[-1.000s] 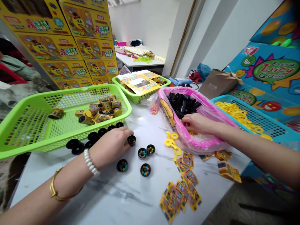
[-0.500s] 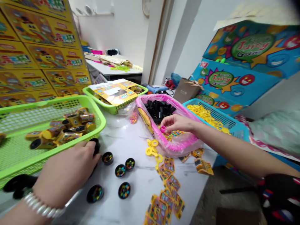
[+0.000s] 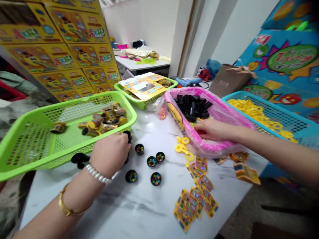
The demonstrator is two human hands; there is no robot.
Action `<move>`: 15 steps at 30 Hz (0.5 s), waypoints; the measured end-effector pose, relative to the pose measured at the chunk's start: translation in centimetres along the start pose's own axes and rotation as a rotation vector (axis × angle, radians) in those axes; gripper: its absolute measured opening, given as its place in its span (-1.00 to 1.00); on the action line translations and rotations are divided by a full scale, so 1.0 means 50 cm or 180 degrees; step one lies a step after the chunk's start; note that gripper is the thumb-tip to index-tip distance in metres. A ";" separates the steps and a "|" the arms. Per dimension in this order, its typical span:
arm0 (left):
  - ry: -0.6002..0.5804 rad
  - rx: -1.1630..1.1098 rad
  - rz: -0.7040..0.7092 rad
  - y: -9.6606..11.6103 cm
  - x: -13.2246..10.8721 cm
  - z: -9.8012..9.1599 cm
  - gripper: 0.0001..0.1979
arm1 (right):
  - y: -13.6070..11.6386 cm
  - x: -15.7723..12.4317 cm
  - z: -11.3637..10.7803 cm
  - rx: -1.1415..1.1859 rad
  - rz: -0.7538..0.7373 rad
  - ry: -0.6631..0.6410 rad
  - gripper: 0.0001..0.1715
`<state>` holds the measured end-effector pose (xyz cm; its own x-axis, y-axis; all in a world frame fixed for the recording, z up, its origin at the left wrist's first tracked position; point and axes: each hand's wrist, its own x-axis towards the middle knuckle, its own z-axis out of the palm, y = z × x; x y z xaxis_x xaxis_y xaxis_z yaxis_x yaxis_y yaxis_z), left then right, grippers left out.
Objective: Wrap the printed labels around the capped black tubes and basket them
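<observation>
Marble table (image 3: 119,212) in a packing room, stacked yellow cartons (image 3: 74,43) behind

Left hand (image 3: 109,154) curls closed around a black cup (image 3: 129,136), partly hidden, just beside the green basket (image 3: 62,111). Right hand (image 3: 214,130) reaches low into the pink basket (image 3: 224,113), near its black tubes (image 3: 191,108); whether it grips anything cannot be told. Filled cups (image 3: 151,161) stand apart on the table.

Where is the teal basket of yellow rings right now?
The teal basket is at the right of the head view, just beside the pink basket.
</observation>
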<state>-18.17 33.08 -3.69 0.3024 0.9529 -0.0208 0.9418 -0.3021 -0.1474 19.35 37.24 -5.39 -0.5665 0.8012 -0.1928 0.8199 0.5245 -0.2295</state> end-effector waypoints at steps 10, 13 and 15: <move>0.0027 0.0082 -0.0013 0.011 -0.001 0.007 -0.72 | 0.009 -0.003 -0.019 0.2165 0.0700 -0.0100 -0.69; 0.0105 -0.0074 0.0038 0.001 -0.003 0.002 -0.69 | 0.010 -0.006 -0.021 0.2447 0.0832 0.0059 -0.65; 0.0308 -0.0208 0.0132 -0.012 -0.011 -0.012 -0.66 | 0.009 -0.008 -0.022 0.2527 0.0883 0.0191 -0.65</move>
<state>-18.80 32.74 -2.98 0.3511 0.9337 0.0706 0.9348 -0.3452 -0.0837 20.01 37.47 -4.37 -0.3295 0.8968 -0.2952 0.6144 -0.0338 -0.7883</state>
